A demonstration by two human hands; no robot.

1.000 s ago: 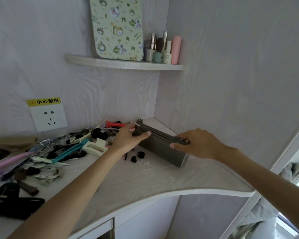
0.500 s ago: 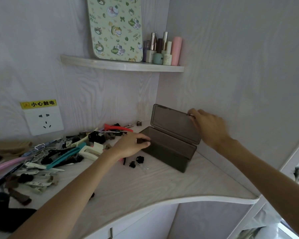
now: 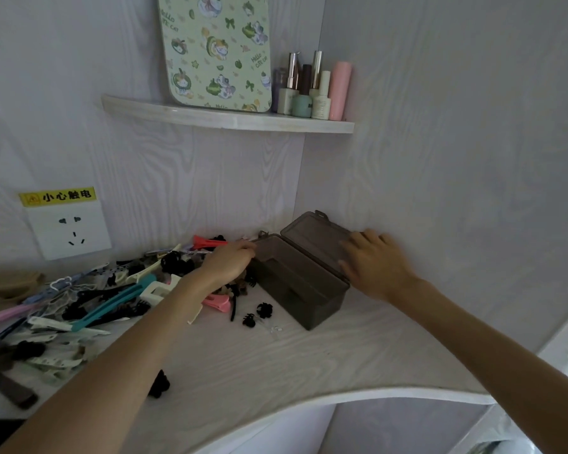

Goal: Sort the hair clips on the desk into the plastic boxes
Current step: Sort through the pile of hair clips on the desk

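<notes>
Left hand (image 3: 232, 262) grip on box (image 3: 304, 291) rim, fingertips hidden; right hand (image 3: 376, 262) flat, relaxed on open lid (image 3: 312, 235).

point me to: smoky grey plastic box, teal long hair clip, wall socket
smoky grey plastic box (image 3: 322, 303), head view, front wall
teal long hair clip (image 3: 112, 303), head view, mid-shaft
white wall socket (image 3: 69, 229), head view, faceplate centre
</notes>
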